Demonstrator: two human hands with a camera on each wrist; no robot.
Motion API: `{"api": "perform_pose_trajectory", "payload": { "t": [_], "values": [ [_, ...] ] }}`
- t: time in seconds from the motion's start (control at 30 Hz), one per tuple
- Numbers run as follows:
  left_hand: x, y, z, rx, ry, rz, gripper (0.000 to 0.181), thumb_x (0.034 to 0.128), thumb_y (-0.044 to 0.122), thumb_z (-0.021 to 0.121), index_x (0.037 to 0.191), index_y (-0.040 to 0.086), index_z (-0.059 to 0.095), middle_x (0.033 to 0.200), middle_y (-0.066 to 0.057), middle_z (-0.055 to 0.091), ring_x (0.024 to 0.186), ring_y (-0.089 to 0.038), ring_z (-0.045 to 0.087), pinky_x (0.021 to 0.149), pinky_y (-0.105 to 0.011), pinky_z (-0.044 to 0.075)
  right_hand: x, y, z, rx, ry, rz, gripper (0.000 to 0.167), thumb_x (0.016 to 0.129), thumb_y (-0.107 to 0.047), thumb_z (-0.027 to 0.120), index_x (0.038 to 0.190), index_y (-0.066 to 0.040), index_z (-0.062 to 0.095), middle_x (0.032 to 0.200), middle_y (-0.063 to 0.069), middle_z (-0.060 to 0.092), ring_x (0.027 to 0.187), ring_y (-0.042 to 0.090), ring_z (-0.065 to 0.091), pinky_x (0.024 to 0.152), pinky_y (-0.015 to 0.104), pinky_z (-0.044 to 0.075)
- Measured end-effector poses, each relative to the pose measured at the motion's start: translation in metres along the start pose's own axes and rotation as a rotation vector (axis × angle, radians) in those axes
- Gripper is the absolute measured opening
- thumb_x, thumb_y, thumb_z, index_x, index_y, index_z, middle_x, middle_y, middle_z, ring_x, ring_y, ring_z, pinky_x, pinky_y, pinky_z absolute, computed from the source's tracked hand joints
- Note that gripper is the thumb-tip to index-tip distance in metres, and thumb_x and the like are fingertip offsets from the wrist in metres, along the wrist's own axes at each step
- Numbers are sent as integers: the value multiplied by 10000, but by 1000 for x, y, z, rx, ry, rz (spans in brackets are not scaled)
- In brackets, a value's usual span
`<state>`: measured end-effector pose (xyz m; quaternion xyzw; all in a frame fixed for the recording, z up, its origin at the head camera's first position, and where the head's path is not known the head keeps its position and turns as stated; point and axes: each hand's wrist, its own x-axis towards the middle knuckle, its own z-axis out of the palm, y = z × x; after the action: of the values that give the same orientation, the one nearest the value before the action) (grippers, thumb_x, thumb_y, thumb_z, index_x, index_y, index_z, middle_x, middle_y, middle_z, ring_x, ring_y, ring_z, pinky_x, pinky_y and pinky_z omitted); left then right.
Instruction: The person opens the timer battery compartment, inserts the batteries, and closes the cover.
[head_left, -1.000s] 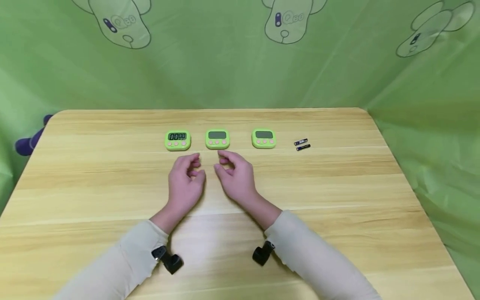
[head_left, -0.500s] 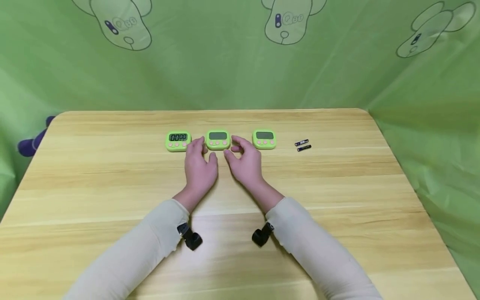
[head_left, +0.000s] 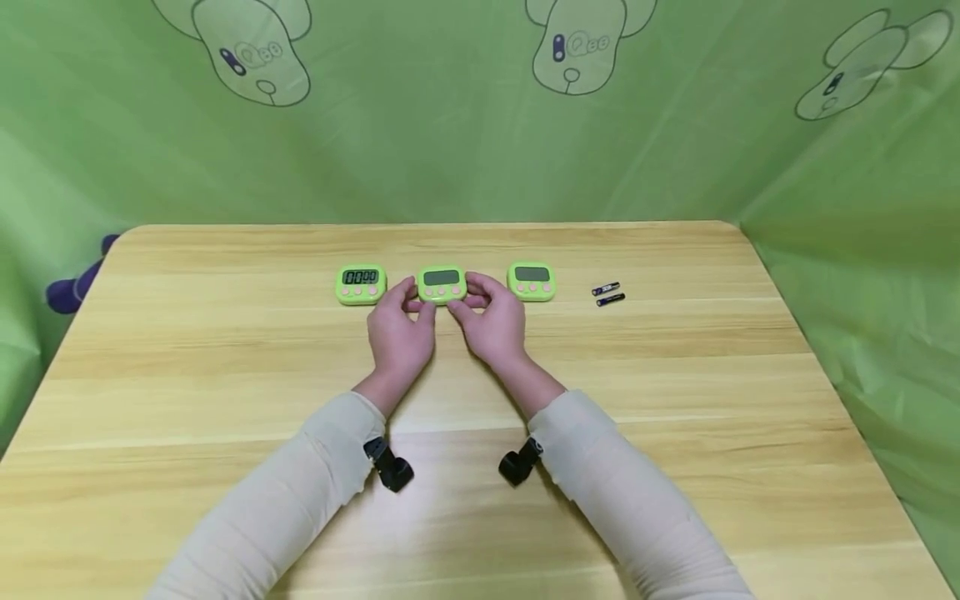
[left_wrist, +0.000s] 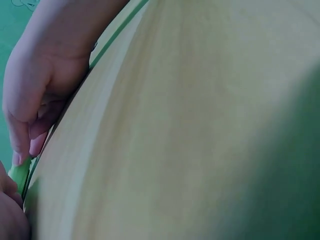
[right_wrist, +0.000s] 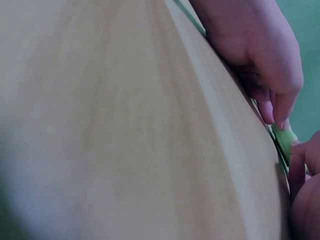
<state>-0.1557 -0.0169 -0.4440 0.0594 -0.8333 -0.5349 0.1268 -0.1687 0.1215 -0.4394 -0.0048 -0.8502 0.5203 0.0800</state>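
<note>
Three green kitchen timers lie in a row near the table's far side in the head view. At the middle timer (head_left: 442, 284), whose display is blank, both hands grip the sides. My left hand (head_left: 401, 336) pinches its left end, thumb at the near edge. On the opposite end, my right hand (head_left: 491, 325) does the same. Only a green edge of this timer (left_wrist: 20, 175) shows between the fingers in the left wrist view. The left timer (head_left: 362, 284) displays zeros, while the right timer (head_left: 532, 282) has a blank screen.
Two small dark batteries (head_left: 608, 294) lie right of the timers on the wooden table (head_left: 675, 400). Green cloth (head_left: 450, 150) with printed figures hangs behind the table and along its sides. A purple object (head_left: 71, 292) sits by the left edge.
Both hands have moved forward from in front of the timers to either side of the middle one. Their fingers have closed on its ends.
</note>
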Motion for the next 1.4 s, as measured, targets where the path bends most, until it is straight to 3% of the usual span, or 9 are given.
{"api": "perform_pose_trajectory", "payload": {
  "t": [0.2,0.43,0.7,0.97,1.1,1.17,1.33,1.4],
  "values": [
    [-6,-3,-2,-79,30,24,444,855,32,780,1275,-11,641,1083,-96,716,876,-162,676,739,-276,550,-6,1,-5,101,4,1,503,834,-47,817,1301,-9,636,1112,116,700,881,184,682,748,266,574],
    [-20,-6,-10,-234,8,46,455,827,1,803,1254,-33,650,1063,-114,720,908,-184,699,749,-233,575,-19,5,-9,274,-7,-29,593,783,102,801,1335,38,593,1145,173,612,889,273,656,774,253,570],
    [-40,-9,-24,-399,-8,71,495,769,-98,812,1231,-90,635,1013,-165,723,905,-273,709,744,-248,581,-42,-2,-20,347,-106,52,507,778,111,799,1253,65,627,1020,173,650,856,243,657,753,257,578],
    [-52,-9,-30,-422,-94,99,503,814,-45,801,1272,-103,603,1033,-238,693,920,-346,687,735,-260,583,-62,3,-28,339,-157,-47,417,792,133,776,1164,27,620,1058,184,634,732,293,682,625,266,587],
    [-54,-1,-34,-417,-153,102,443,862,-44,753,1267,-126,593,1086,-266,675,946,-372,680,754,-277,585,-64,4,-28,383,-161,-124,381,767,178,768,1101,43,644,1062,165,647,749,312,687,663,302,602],
    [-54,-1,-35,-435,-184,97,437,892,-12,736,1288,-117,584,1126,-255,669,892,-319,695,726,-269,587,-66,-2,-30,395,-160,-179,370,750,218,752,1081,84,655,1100,193,629,781,361,680,706,347,606],
    [-50,-8,-38,-493,-278,16,518,921,60,727,1384,-63,529,1159,-218,671,784,-289,706,684,-320,603,-67,-18,-35,397,-178,-262,325,742,267,715,1045,157,680,1196,337,567,881,411,655,776,449,593],
    [-48,-8,-41,-515,-316,-30,544,908,6,716,1404,-62,505,1118,-228,678,799,-347,706,692,-360,607,-67,-17,-36,384,-188,-266,308,738,270,712,1023,153,696,1232,341,565,931,383,660,780,461,591]
  ]
}}
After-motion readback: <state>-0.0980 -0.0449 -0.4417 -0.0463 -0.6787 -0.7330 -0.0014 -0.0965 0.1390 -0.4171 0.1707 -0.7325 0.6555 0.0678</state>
